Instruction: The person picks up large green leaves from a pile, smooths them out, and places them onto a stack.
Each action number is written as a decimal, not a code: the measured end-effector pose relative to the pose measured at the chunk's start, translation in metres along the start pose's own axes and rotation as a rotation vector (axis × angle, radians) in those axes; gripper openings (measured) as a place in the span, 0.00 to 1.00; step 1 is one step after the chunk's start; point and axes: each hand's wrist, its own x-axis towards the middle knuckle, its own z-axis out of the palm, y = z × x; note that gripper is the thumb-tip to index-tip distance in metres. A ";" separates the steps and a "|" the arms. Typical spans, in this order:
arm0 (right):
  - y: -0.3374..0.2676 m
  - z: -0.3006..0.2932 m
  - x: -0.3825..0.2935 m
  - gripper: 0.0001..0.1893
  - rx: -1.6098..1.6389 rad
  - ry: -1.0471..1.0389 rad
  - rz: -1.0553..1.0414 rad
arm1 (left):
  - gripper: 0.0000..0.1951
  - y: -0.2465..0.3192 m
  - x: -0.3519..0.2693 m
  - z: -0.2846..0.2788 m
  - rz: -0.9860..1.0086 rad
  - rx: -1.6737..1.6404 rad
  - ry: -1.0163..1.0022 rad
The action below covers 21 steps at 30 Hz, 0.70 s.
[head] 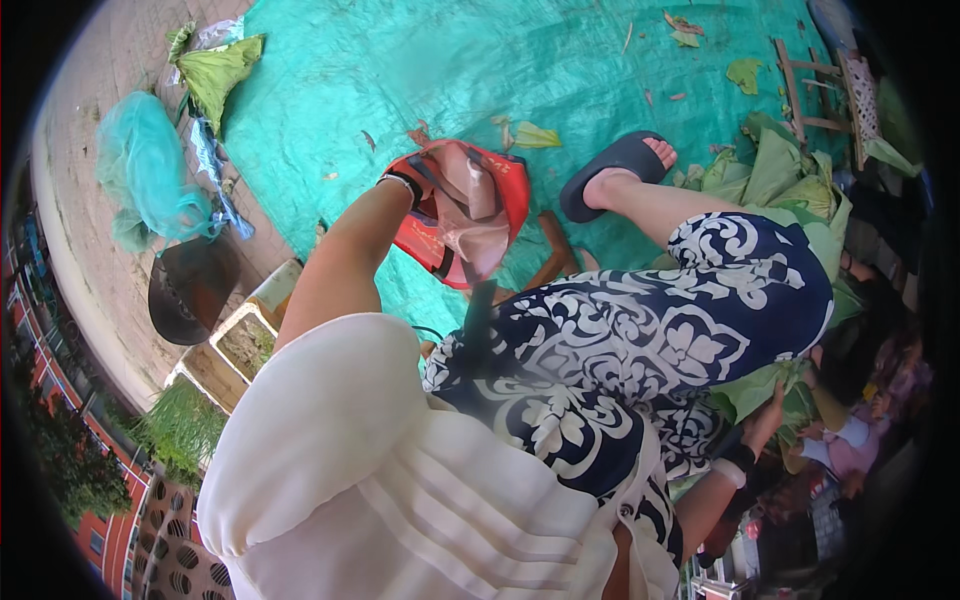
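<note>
My left hand (422, 196), with a dark band at the wrist, reaches into a red bag (516, 196) with a pale lining; its fingers are hidden inside. At the lower right, my right hand (765, 420) grips large green leaves (750, 391) beside my patterned trouser leg. More folded green leaves (780, 165) lie in a heap beyond my knee. A teal tarpaulin (450, 67) spreads under the bag and my slippered foot.
Left of the tarpaulin lie teal netting (146, 165), a dark rounded object (191, 289) and rectangular planters (244, 341). A wooden frame (791, 94) stands at the upper right. Other people (847, 442) are close by on the right. A wooden piece (555, 251) is near my leg.
</note>
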 end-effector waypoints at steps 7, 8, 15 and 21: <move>0.037 0.031 0.024 0.23 0.088 -0.007 0.108 | 0.16 0.081 -0.074 -0.145 0.025 -0.587 0.001; 0.051 0.049 0.016 0.22 0.176 0.058 0.131 | 0.17 0.087 -0.080 -0.154 0.040 -0.724 0.025; 0.246 0.330 -0.259 0.21 2.226 1.154 0.459 | 0.12 0.054 -0.078 -0.122 0.319 0.183 0.047; 0.251 0.339 -0.243 0.25 2.284 1.131 0.420 | 0.05 0.078 -0.097 -0.146 0.220 0.287 0.196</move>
